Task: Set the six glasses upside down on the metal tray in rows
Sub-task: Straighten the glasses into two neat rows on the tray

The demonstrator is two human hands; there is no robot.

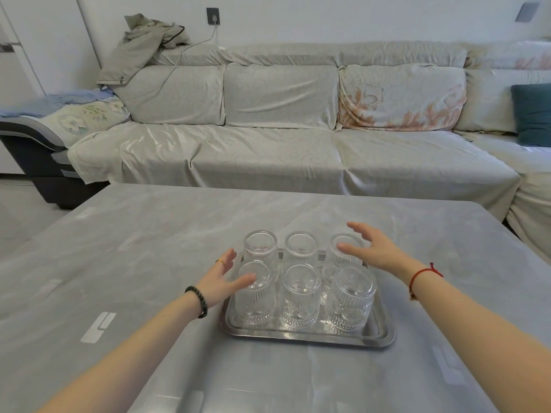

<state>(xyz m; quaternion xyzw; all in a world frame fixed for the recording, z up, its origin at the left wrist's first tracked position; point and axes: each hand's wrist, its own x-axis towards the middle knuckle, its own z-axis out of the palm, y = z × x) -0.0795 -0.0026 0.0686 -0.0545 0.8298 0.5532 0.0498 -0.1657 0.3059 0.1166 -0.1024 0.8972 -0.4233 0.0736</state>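
We are reaching in with our left hand [219,278], fingers spread and gripping nothing, its fingertips just touching the front-left glass [255,293]. All six glasses are standing upside down on the metal tray [310,336], in two rows of three: behind the front-left one is the back-left glass [261,248], then the front-middle glass [301,296] and back-middle glass [301,248], then the front-right glass [351,299]. Our right hand [375,248] is hovering spread and empty over the back-right glass [343,254]; we cannot tell whether it is touching it. The job looks all but done, so we are judging that only gentle nudging remains: push low on the ribbed walls, keep rims flat, avoid knocking neighbours, which are standing close together. The grey worktop [149,248] around the tray is bare, and the covered sofa [268,150] beyond is well apart, obstructing nothing.
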